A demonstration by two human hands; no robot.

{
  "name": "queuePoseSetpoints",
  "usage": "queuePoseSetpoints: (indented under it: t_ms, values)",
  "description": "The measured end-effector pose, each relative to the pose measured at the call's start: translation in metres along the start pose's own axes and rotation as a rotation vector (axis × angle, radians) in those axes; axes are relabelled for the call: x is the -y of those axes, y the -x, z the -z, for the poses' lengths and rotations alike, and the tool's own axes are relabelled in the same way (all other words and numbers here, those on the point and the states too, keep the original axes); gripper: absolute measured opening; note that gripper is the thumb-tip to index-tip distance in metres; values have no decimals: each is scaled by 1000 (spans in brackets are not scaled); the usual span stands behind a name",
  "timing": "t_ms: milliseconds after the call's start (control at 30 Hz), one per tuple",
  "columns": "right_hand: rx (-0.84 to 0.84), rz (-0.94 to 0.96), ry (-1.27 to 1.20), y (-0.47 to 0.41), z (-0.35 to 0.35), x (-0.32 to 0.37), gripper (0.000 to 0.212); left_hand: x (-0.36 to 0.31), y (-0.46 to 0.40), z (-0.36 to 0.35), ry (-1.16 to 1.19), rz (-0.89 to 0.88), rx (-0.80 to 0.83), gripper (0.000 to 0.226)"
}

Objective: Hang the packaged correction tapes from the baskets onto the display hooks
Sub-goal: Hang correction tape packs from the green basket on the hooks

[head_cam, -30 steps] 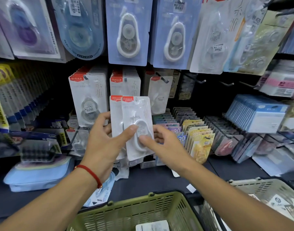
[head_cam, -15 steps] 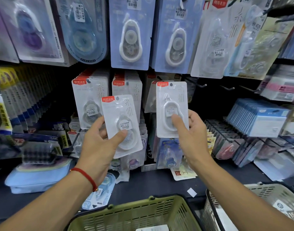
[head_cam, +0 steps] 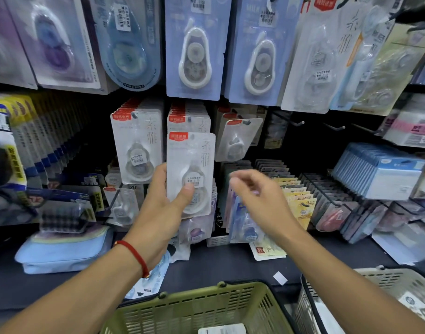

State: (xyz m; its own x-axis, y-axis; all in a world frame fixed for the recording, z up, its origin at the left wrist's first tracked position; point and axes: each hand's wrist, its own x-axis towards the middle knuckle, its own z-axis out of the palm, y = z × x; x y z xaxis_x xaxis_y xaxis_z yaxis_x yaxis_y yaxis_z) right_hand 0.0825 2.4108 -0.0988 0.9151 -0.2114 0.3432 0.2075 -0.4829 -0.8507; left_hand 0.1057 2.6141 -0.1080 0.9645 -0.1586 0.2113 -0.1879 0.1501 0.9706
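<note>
Left hand [head_cam: 162, 208] pinches white carded correction-tape blister pack [head_cam: 191, 172]; right hand [head_cam: 259, 201] loosely open, blurred.
Light, stiff card: grip 6 o'clock edge, hang-hole at 12.

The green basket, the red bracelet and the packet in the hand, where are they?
green basket [head_cam: 230, 307]: head view, on its slotted back wall.
red bracelet [head_cam: 136, 255]: head view, on the cord across the left wrist.
packet [head_cam: 191, 165]: head view, on the clear blister above the thumb.

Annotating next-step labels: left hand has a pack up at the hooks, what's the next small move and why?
Probably lift the held pack so its hang hole meets the middle hook: the left hand grips it just below that full row, not yet hung; the right hand is empty.
</note>
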Motion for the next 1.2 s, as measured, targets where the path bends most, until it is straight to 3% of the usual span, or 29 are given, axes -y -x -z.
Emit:
queuePoseSetpoints:
  t_ms: [67, 133, 300, 467, 700, 800, 867, 1000, 1100, 1200]
  values:
    - [176, 30, -7, 8, -12, 1, 24, 0, 2, -6, 50, 36, 50, 39]
    - [210, 22, -51, 13, -20, 0, 24, 1, 4, -11, 126, 79, 102, 42]
    - [-8, -97, -299, 6, -18, 0, 30, -1, 5, -11, 140, 112, 127, 54]
    - [-247, -184, -357, -4, -4, -7, 37, 2, 8, -5, -98, 19, 124, 54]
    - [-276, -111, -366, -9, 6, -8, 37, -1, 12, -2, -356, -168, 129, 52]
    - [-312, -81, -366, -9, 5, -8, 33, -1, 11, 3, -658, -325, 91, 51]
    - [-299, -73, -235, -11, 7, -12, 30, 3, 5, 7, -916, -428, 49, 54]
    - [-266, 85, 424, -11, 9, -30, 60, 7, -7, 13, -1346, -395, -26, 71]
    - [-226, 394, 639, -21, 5, -36, 56, 12, -19, 18, -1527, -363, -18, 86]
    - [-68, 409, 865, -43, -4, -41, 63, 20, -25, 21, -1621, -329, 0, 93]
